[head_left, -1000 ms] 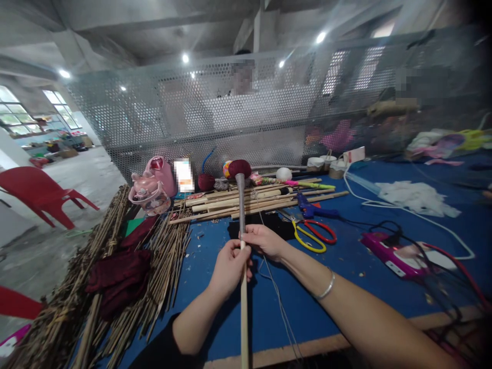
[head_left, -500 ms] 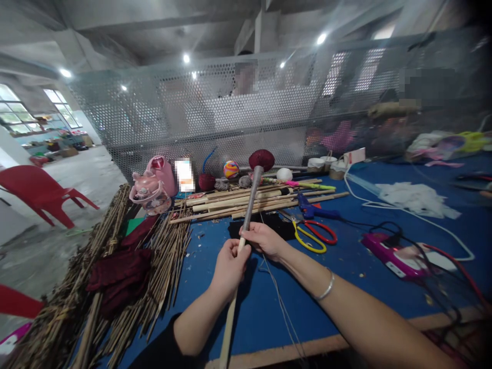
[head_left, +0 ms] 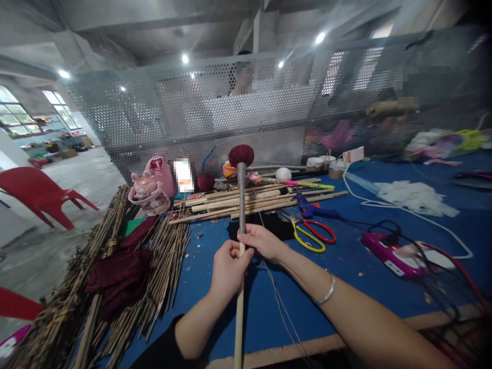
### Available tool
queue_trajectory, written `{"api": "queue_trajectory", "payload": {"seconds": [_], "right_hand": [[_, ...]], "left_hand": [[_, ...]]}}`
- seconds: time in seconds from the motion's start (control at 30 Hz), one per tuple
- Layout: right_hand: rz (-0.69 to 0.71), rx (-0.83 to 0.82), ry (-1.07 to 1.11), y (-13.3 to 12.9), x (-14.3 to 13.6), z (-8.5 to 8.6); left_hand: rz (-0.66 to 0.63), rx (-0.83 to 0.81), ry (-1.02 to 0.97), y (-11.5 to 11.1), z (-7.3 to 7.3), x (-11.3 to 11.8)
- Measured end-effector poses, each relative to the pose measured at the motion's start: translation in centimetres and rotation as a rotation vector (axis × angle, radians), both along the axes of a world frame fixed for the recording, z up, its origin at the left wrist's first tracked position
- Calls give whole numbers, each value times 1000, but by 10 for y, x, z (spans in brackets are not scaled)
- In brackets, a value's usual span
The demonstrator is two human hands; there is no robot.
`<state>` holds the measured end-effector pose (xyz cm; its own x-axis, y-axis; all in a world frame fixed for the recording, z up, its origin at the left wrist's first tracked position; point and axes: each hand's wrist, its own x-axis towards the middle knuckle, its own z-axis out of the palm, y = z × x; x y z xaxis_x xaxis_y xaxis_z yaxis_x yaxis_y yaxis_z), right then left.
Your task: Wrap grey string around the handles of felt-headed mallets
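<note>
Left grip (head_left: 228,267) clasps a pale stick (head_left: 239,318); right grip (head_left: 264,243) pinches its gray-wrapped section (head_left: 242,202), the maroon head (head_left: 241,155) at the far end

Red chair (head_left: 36,187) on grey floor (head_left: 96,163) at left; perforated screen (head_left: 180,113) behind blue table (head_left: 351,261).

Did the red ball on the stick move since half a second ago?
Yes, to the left: the red ball now partly hides the striped ball; before, it was clear to its right.

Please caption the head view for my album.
Left hand and right hand hold a stick topped by a maroon ball over a blue table.
</note>
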<state>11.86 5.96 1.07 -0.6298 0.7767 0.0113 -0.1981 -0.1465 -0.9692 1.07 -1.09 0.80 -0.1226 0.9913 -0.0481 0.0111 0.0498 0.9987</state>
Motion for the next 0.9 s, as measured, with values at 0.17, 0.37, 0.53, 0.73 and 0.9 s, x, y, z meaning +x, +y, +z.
{"api": "queue_trajectory", "payload": {"seconds": [0.17,0.37,0.53,0.73,0.9], "right_hand": [[160,-71,26,3,12,6],[97,-9,-18,8,13,0],[65,-15,29,7,11,4],[70,-65,-60,8,15,2],[-54,13,-173,9,5,-5]], "left_hand": [[-147,-61,-149,-2,10,2],[-88,-41,-38,-1,4,-2],[-51,-58,-13,-1,7,-2],[-250,-179,-295,0,4,3],[-70,-96,19,3,-9,1]]}}
